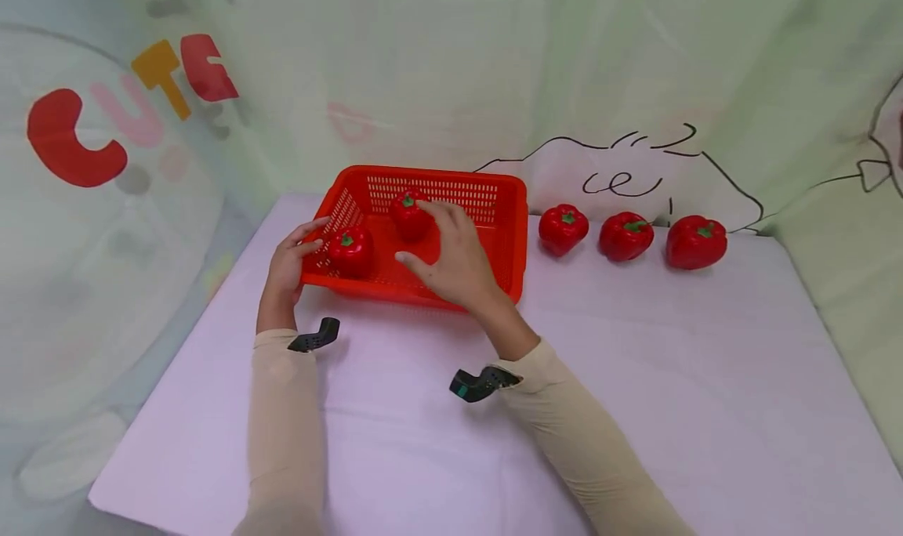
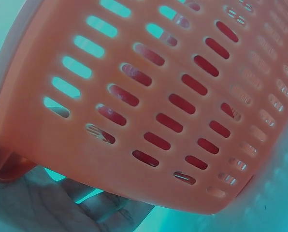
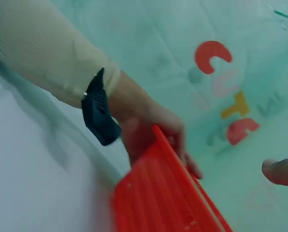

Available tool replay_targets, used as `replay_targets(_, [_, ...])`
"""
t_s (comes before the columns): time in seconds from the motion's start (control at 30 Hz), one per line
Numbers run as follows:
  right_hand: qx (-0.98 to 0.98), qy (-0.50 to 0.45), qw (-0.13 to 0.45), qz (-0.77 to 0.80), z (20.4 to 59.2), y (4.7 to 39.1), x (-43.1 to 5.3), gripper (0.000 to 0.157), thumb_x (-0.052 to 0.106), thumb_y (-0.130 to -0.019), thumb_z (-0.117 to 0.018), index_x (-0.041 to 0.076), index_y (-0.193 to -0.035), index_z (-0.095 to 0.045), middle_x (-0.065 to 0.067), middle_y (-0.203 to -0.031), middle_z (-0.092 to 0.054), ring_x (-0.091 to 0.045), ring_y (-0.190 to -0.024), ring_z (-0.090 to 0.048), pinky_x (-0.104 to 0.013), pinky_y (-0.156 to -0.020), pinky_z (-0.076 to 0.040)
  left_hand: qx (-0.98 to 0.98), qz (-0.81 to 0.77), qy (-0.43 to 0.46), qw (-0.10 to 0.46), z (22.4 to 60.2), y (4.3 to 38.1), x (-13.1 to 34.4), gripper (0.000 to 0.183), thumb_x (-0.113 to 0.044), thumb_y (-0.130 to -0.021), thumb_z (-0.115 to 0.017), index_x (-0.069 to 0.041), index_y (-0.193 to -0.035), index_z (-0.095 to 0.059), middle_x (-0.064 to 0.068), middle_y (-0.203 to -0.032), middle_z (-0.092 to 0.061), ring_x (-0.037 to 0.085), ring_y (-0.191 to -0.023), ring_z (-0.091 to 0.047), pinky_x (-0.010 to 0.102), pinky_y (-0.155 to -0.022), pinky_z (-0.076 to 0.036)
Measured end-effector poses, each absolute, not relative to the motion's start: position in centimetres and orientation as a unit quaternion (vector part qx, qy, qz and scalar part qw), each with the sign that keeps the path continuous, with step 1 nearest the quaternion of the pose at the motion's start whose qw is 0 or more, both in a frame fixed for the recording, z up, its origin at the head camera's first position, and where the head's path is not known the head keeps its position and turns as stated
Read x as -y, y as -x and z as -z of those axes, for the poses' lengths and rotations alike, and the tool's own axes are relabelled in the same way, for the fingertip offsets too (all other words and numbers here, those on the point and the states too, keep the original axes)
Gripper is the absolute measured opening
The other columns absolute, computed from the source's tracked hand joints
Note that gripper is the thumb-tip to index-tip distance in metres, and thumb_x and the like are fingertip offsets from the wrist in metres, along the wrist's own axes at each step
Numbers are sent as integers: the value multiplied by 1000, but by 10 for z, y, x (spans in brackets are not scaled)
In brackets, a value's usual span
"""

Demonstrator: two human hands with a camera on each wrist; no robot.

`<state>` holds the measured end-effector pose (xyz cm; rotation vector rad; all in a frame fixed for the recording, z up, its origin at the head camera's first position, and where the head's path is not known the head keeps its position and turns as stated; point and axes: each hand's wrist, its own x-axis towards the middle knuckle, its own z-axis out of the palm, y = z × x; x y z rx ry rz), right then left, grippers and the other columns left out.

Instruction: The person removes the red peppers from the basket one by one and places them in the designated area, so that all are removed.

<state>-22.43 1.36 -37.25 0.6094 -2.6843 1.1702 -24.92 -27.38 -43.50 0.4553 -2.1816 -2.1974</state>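
Observation:
My left hand (image 1: 285, 264) grips the left side of a red plastic basket (image 1: 440, 177) at its rim. The left wrist view shows that hand's fingers (image 2: 105, 208) at the edge of the slotted basket wall (image 2: 33, 140). Inside the basket, one red bell pepper (image 1: 350, 254) stands by the left wall and another bell pepper (image 1: 409, 224) stands nearer the back. Over the basket is my right hand (image 1: 458, 262), thumb and fingers spread beside the back pepper and holding nothing. Its thumb (image 3: 283, 171) shows at the edge of the right wrist view.
To the right of the basket, three more red bell peppers, a left one (image 1: 562, 230), a middle one (image 1: 625, 237) and a right one (image 1: 695, 243), line the back of the white table (image 1: 670, 363). A printed curtain (image 1: 423, 66) hangs behind.

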Motion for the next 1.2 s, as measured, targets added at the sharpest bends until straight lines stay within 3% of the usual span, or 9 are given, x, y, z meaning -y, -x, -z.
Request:
replay_targets(0.17, [901, -203, -7, -384, 378, 237, 36, 88, 43, -80, -78, 20, -152, -32, -9, -152, -35, -26, -139, -39, -46, -101, -53, 702, 698, -141, 1, 434, 249, 276, 41, -20, -99, -50, -34, -138, -57, 1, -155, -39, 24, -135, -43, 36, -102, -50])
replay_targets(0.33, [902, -210, -63, -372, 383, 253, 77, 94, 44, -79, -79, 18, -154, -28, -10, -151, -36, -25, -137, -40, -43, -104, -51, 707, 693, -140, 0, 432, 248, 277, 42, -19, -101, -47, -33, -139, -56, 1, -154, -39, 22, -135, -43, 31, -96, -52])
replay_targets(0.57, [907, -177, -93, -369, 392, 265, 115, 98, 38, -78, -81, 19, -155, -24, -10, -151, -36, -24, -137, -39, -39, -104, -51, 705, 697, -133, 9, 430, 245, 280, 42, -18, -101, -46, -30, -140, -56, 1, -156, -37, 22, -137, -40, 21, -90, -55])
replay_targets(0.83, [919, -133, -80, -363, 402, 268, 118, 91, 37, -77, -82, 21, -152, -32, -7, -146, -41, -22, -131, -45, -38, -106, -50, 705, 697, -131, 6, 431, 246, 276, 41, -18, -101, -46, -30, -139, -56, 1, -155, -38, 21, -135, -42, 20, -89, -55])
replay_targets(1.2, [924, -110, -111, -348, 406, 272, 118, 89, 36, -77, -82, 22, -151, -34, -5, -144, -43, -19, -131, -44, -37, -98, -55, 712, 690, -133, 3, 431, 247, 275, 41, -19, -101, -47, -32, -139, -56, 0, -156, -37, 21, -136, -41, 27, -97, -52])
